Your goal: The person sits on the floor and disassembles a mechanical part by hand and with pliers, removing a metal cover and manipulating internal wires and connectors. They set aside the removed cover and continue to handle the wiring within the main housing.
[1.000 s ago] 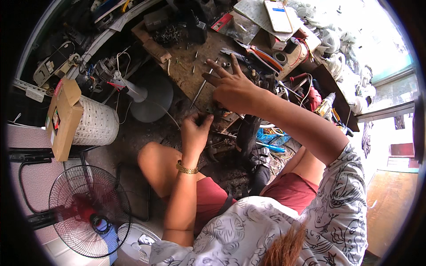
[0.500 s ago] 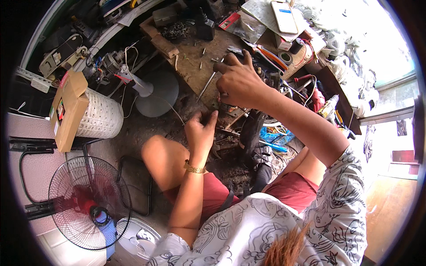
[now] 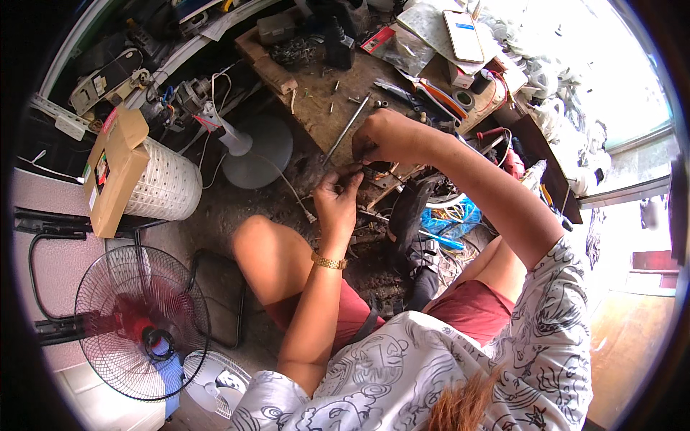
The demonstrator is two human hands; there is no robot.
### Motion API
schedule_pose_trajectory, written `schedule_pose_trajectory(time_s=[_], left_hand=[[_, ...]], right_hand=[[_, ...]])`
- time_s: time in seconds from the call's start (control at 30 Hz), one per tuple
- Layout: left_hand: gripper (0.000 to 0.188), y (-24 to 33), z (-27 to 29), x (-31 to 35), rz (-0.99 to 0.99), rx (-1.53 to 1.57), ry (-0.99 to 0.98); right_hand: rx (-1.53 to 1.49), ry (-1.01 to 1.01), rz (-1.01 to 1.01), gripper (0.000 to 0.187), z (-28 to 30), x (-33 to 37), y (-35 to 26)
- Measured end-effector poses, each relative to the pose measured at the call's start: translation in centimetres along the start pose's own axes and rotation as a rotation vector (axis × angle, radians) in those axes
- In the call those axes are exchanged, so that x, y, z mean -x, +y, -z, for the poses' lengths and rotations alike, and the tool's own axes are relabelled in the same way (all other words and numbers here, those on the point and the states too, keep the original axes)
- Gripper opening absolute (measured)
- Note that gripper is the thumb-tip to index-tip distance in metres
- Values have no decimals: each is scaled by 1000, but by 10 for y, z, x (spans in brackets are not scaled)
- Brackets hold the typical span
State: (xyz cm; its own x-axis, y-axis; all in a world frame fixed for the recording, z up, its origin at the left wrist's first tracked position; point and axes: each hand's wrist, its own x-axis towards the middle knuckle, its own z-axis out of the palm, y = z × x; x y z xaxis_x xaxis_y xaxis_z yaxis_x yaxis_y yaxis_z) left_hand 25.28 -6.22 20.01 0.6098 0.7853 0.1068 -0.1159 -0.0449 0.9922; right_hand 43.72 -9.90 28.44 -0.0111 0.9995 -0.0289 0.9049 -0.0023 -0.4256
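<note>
A slim, straight silver rod (image 3: 347, 129) lies slantwise at the near edge of the workbench (image 3: 315, 104), where the right hand (image 3: 384, 136) curls its fingers downward and the left hand (image 3: 336, 199) bends thumb and fingers together, though I cannot tell whether either grips anything. The workbench is scuffed brown, bearing orange-handled pliers (image 3: 443, 98); left of it, a round grey base (image 3: 259, 159) stands on the dark, grimy floor (image 3: 226, 197).

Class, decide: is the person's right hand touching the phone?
Apart: the head view shows orange-handled pliers lying between the right hand and the phone.
</note>
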Motion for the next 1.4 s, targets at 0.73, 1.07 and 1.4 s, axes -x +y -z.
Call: schedule_pose_trajectory(time_s=[0.73, 1.07, 1.4], left_hand=[[35, -18, -6, 2, -170, 60, 125], [36, -21, -9, 7, -116, 157, 126], [41, -26, -11, 9, -138, 205, 154]], right_hand=[[-70, -472, -28, 23, 29, -32, -12], [-42, -506, -78, 22, 12, -33, -1], [52, -604, -39, 24, 23, -42, -11]])
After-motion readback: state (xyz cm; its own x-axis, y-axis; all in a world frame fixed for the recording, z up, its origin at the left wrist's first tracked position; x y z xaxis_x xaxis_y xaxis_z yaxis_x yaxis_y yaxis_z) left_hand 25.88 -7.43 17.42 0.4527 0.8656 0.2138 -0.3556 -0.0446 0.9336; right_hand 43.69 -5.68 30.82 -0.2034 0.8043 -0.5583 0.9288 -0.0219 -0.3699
